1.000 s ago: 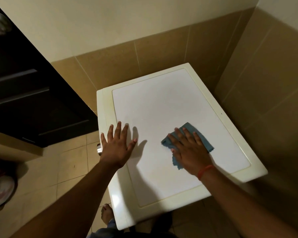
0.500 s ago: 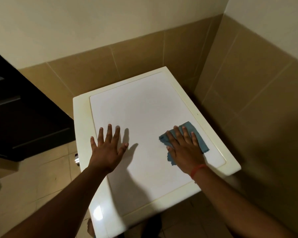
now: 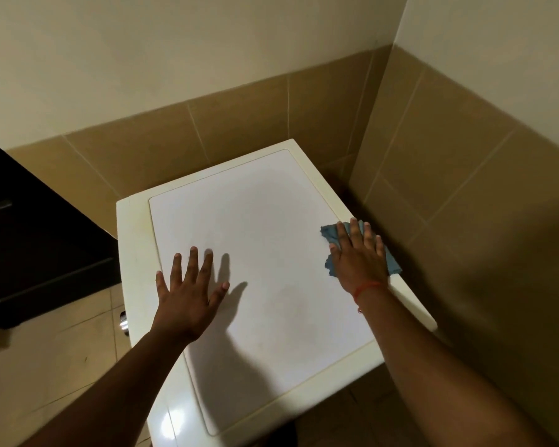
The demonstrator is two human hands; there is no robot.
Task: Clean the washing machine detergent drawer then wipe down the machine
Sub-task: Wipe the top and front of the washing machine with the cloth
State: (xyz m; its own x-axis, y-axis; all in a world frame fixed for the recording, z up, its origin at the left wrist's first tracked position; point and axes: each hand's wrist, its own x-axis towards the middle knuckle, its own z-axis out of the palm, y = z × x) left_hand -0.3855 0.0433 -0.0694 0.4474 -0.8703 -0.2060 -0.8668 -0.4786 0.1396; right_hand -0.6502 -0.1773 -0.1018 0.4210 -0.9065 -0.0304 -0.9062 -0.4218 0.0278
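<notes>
— Where's the cloth (image 3: 391, 264) sitting?

— At the right edge of the washing machine's top (image 3: 259, 253), half over the cream border, near the tiled side wall (image 3: 465, 204). The right hand (image 3: 360, 258) lies flat on it, fingers (image 3: 355, 230) straight and pressing down, not curled round the fabric.

— And the other hand?

— The left hand (image 3: 188, 293) is spread flat on the white panel near the left side, fingers released and splayed, holding nothing. It looks like a brace.

— So which way does the wipe go from here?

— My judgement: the cloth is already at the right limit, so the unwiped run lies leftward and toward the back wall. The panel's long axis runs from the person to the far corner, so strokes along that line would cover it quickest.

— Which hand is nearer that far corner?

— The right one; it sits further back than the left. The drawer itself isn't in view.
</notes>
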